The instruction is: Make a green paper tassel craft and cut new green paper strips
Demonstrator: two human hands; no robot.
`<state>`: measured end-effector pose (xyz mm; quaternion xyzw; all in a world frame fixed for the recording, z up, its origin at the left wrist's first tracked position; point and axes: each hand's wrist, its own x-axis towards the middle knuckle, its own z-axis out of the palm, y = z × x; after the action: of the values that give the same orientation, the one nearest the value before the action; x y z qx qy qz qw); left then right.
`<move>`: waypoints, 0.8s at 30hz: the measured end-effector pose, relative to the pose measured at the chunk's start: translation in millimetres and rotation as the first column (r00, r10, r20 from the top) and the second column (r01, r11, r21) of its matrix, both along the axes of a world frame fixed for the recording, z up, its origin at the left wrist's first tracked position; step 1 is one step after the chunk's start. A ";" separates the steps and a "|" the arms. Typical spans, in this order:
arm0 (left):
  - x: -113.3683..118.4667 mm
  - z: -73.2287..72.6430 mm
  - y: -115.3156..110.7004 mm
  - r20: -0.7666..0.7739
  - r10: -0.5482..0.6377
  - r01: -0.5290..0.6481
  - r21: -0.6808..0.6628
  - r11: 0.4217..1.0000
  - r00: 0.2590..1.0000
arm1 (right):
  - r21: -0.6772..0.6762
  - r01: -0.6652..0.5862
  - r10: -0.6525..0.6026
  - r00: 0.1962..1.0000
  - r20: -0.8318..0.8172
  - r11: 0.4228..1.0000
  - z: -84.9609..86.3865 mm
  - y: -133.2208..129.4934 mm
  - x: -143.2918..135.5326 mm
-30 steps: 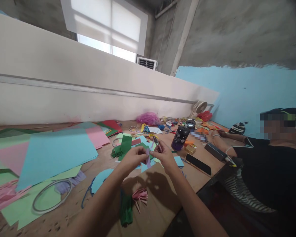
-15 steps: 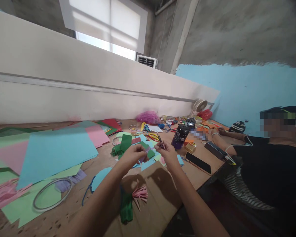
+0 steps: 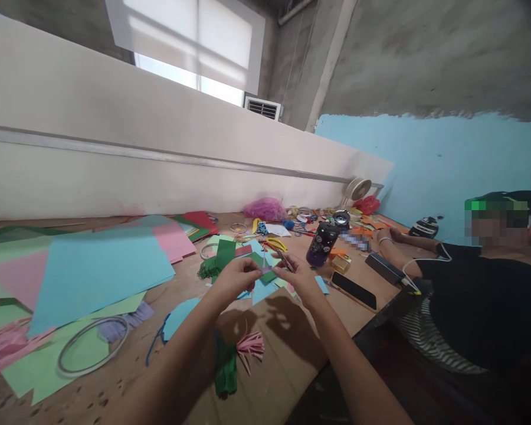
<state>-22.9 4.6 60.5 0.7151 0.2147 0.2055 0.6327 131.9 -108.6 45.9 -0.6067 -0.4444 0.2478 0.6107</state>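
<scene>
Broadly, table (image 3: 86, 404): brown, strewn with coloured paper
Blue sheet (image 3: 106, 271): flat at left, overlapping pink and green ones
Left hand (image 3: 236, 278): thumb and fingers pinched together on purple paper (image 3: 266, 269)
Right hand (image 3: 300, 282): fingers closed around small scissors (image 3: 285, 258), fingertips at the paper's other side
Tumbler (image 3: 322, 245): dark, beyond the right hand
Purple paper: between both hands, above green scraps

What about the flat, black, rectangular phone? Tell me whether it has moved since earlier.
No, the phone still lies nearer than the small gold box, slightly rightward.
</scene>
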 end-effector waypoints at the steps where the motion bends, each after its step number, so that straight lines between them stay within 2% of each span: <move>1: 0.6 -1.3 0.5 -0.004 -0.009 0.009 0.007 1.000 1.000 | -0.012 -0.006 0.006 1.000 0.012 1.000 1.8 0.9 -2.7; 3: 1.1 -2.5 1.4 -0.004 0.004 -0.004 0.019 1.000 1.000 | -0.044 0.001 0.001 0.999 0.046 0.999 4.4 2.8 -7.2; 5: 0.8 -1.8 2.2 0.034 0.070 -0.070 0.008 0.997 0.997 | -0.062 0.024 -0.021 0.999 0.042 0.998 5.8 3.8 -10.5; 8: -0.8 1.5 3.2 0.132 0.183 -0.170 -0.099 0.980 0.974 | -0.084 0.023 -0.027 0.999 -0.036 0.996 7.6 3.1 -14.8; 11: -2.5 5.5 2.7 0.153 0.228 -0.197 -0.197 0.960 0.962 | -0.080 0.031 -0.041 0.991 -0.128 0.996 8.5 2.1 -20.0; 16: -3.4 10.3 -2.4 0.147 0.206 -0.175 -0.197 0.965 0.968 | -0.011 0.067 -0.068 0.970 -0.234 0.998 3.5 4.7 -26.4; 20: -2.3 9.3 -4.6 0.138 0.182 -0.160 -0.156 0.975 0.974 | -0.004 0.042 -0.041 0.951 -0.306 0.999 -2.6 6.9 -26.4; 24: -2.0 7.9 -4.0 0.124 0.187 -0.164 -0.178 0.970 0.974 | -0.003 0.019 -0.019 0.938 -0.346 1.000 -5.0 6.7 -24.3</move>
<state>-24.8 0.6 68.4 0.6216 0.2488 0.2918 0.6830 107.6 -101.9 41.0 -0.5579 -0.3242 0.3447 0.6818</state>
